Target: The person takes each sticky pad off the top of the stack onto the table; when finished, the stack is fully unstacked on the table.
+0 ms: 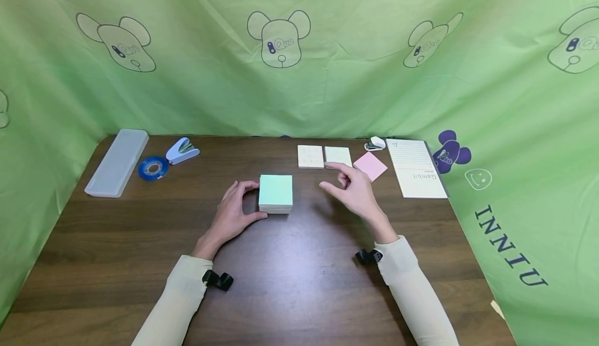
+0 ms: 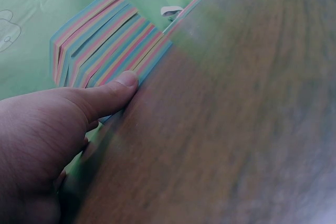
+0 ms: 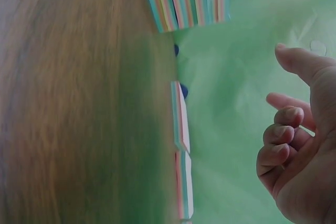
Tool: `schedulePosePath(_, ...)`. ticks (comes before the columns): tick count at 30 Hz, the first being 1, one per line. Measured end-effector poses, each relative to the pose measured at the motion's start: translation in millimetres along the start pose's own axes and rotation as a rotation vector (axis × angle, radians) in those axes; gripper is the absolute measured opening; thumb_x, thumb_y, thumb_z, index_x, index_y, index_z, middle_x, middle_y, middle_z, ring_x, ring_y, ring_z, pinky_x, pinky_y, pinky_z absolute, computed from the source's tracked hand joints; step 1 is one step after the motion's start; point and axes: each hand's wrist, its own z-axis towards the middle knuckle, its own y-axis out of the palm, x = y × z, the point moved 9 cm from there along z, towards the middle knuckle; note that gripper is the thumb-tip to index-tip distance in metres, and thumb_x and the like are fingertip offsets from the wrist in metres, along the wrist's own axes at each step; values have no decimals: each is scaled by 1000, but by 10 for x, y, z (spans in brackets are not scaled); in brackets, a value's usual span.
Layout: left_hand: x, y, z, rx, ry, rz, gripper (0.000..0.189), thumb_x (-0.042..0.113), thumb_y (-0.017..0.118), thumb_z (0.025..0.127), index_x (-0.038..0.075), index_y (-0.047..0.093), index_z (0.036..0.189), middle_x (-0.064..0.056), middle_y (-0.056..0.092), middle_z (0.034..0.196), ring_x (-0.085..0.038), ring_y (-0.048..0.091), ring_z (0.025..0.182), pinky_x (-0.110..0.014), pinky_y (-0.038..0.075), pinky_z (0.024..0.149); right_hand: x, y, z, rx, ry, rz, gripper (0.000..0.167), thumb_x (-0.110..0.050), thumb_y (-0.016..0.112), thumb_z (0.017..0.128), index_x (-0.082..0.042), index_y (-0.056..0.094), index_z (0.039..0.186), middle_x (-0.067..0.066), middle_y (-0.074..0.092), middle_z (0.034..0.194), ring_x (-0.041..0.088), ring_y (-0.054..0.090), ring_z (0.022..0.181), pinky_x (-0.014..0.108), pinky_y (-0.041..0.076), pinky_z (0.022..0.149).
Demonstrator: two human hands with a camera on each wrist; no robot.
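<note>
A thick stack of sticky notes (image 1: 276, 192) stands on the table in front of me, mint green on top. In the left wrist view its side (image 2: 105, 40) shows many layers of blue, pink and yellow. My left hand (image 1: 234, 212) grips the stack from the left, thumb along the near side and fingers at the back left corner. My right hand (image 1: 353, 190) hovers to the right of the stack with nothing in it. Its thumb and index finger are spread apart, and the other fingers curl loosely, as the right wrist view shows.
Behind the right hand lie two pale note pads (image 1: 310, 157) and a pink sticky note pad (image 1: 370, 166). A small white stapler (image 1: 375, 143) and a notebook (image 1: 415, 169) sit at the back right. A pale case (image 1: 118, 163), blue tape roll (image 1: 153, 168) and blue stapler (image 1: 182, 151) lie left.
</note>
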Motion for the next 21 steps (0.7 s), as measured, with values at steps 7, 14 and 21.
schedulePosePath(7,1,-1,0,3,5,0,82,16,101,83,4,53,149,-16,65,150,-34,56,147,-52,15,141,-141,154,-12,-63,-41,15,49,-19,94,91,-10,78,136,-1,41,72,9,36,66,28,35,65)
schedulePosePath(14,-3,2,-3,4,8,4,82,16,101,83,4,53,149,-16,65,149,-34,57,146,-52,15,141,-294,315,-1,-125,-87,-17,54,-25,93,91,-12,76,140,-6,41,72,11,38,67,29,36,65)
schedulePosePath(21,-2,3,0,4,4,4,81,17,101,84,4,53,149,-17,65,149,-35,57,146,-53,15,140,-427,500,-10,-167,-169,-66,61,-34,94,88,-14,75,141,6,46,74,12,39,71,30,34,66)
